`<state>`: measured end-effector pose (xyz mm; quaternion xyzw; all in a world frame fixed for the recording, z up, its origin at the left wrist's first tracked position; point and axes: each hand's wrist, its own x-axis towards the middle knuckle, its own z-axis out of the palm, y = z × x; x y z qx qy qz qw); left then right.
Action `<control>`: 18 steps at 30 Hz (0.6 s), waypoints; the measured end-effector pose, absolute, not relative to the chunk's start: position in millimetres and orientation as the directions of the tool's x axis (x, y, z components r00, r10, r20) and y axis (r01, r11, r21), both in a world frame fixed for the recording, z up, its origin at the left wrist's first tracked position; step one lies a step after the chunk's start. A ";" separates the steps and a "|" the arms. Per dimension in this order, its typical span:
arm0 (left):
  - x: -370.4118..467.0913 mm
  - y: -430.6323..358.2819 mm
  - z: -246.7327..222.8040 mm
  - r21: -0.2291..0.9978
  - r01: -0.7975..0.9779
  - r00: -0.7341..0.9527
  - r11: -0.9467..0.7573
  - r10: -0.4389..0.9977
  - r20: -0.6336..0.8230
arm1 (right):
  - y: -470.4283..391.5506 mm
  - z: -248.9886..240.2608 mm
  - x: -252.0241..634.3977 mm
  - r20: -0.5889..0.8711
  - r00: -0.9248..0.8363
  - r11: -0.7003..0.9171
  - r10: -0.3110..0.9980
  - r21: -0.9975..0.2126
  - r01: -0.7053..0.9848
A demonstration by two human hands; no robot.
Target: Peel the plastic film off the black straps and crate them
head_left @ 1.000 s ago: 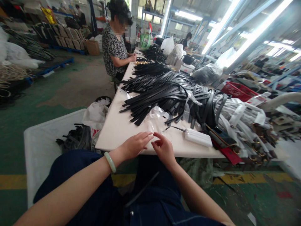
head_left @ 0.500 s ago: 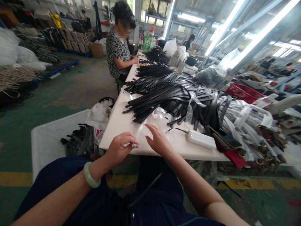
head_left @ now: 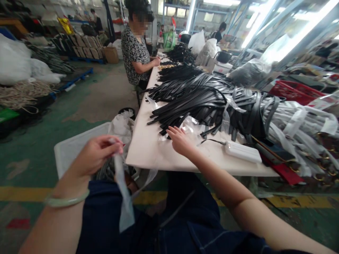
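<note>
My left hand (head_left: 102,153), with a pale green bangle (head_left: 67,200) on the wrist, is pinched on a translucent plastic strip (head_left: 124,201). The strip hangs over my lap, and a thin part of it loops toward the table edge. Over the white table (head_left: 148,151), my right hand (head_left: 181,141) has its fingers stretched out, holding nothing that I can see. Its fingertips are by the ends of a bundle of black straps (head_left: 182,106) and some crumpled clear plastic (head_left: 193,127). Whether they touch these I cannot tell.
A white power bank-like box (head_left: 243,151) with a cable lies right of my right hand. Wrapped straps (head_left: 296,123) with metal rings pile up at the right. A white bin (head_left: 79,139) stands below left. A co-worker (head_left: 136,46) works at the table's far end.
My left hand has moved left, away from the table, drawing out the plastic strip. My right hand has shifted slightly forward over the table. The view has turned a little left.
</note>
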<state>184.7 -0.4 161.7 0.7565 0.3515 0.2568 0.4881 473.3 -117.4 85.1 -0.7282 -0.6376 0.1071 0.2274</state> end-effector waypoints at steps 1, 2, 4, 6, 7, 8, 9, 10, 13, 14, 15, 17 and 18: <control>196.1 -0.2 153.2 0.920 0.302 0.629 -0.251 0.777 0.006 | -121.6 88.5 456.5 0.173 0.163 -0.015 0.971 -0.641 0.767; 207.9 -2.1 145.4 0.923 0.310 0.643 -0.227 0.765 -0.028 | -125.2 90.6 438.6 0.184 0.153 0.061 0.971 -0.809 0.584; 229.5 -10.4 133.8 0.938 0.297 0.661 -0.178 0.747 -0.067 | -129.7 90.4 404.3 0.113 0.100 0.098 0.989 -0.985 0.143; 244.5 -21.2 128.4 0.956 0.260 0.663 -0.132 0.745 -0.078 | -129.4 86.1 379.4 -0.015 0.094 -0.003 0.995 -0.991 -0.131; 248.9 -25.9 127.5 0.963 0.241 0.654 -0.116 0.753 -0.073 | -128.0 83.6 372.1 -0.080 0.116 -0.056 0.990 -0.979 -0.194; 251.5 -29.5 127.5 0.970 0.218 0.641 -0.106 0.765 -0.060 | -126.2 81.3 368.1 -0.129 0.145 -0.094 0.981 -0.969 -0.228; 252.6 -31.8 127.9 0.977 0.188 0.628 -0.097 0.777 -0.044 | -124.5 79.7 367.0 -0.157 0.172 -0.112 0.973 -0.963 -0.247; 252.6 -32.7 128.6 0.984 0.153 0.612 -0.091 0.790 -0.022 | -123.3 79.0 368.0 -0.167 0.191 -0.115 0.967 -0.959 -0.258; 248.4 -29.9 131.0 0.999 0.024 0.564 -0.037 0.826 0.017 | -124.7 81.8 375.6 -0.153 0.216 -0.090 0.964 -0.956 -0.278; 246.5 -28.3 131.6 1.000 -0.025 0.575 0.002 0.818 0.013 | -126.7 83.8 377.7 -0.153 0.197 -0.086 0.968 -0.946 -0.312; 244.5 -27.0 132.0 0.996 -0.068 0.612 0.050 0.791 0.002 | -129.2 85.8 379.1 -0.156 0.161 -0.088 0.975 -0.926 -0.367; 241.7 -25.9 131.7 0.984 -0.088 0.743 0.156 0.668 -0.040 | -134.8 88.9 379.6 -0.159 0.042 -0.114 0.986 -0.847 -0.520; 241.1 -26.3 130.9 0.980 -0.059 0.802 0.188 0.593 -0.066 | -137.4 89.8 379.1 -0.154 -0.028 -0.141 0.988 -0.794 -0.591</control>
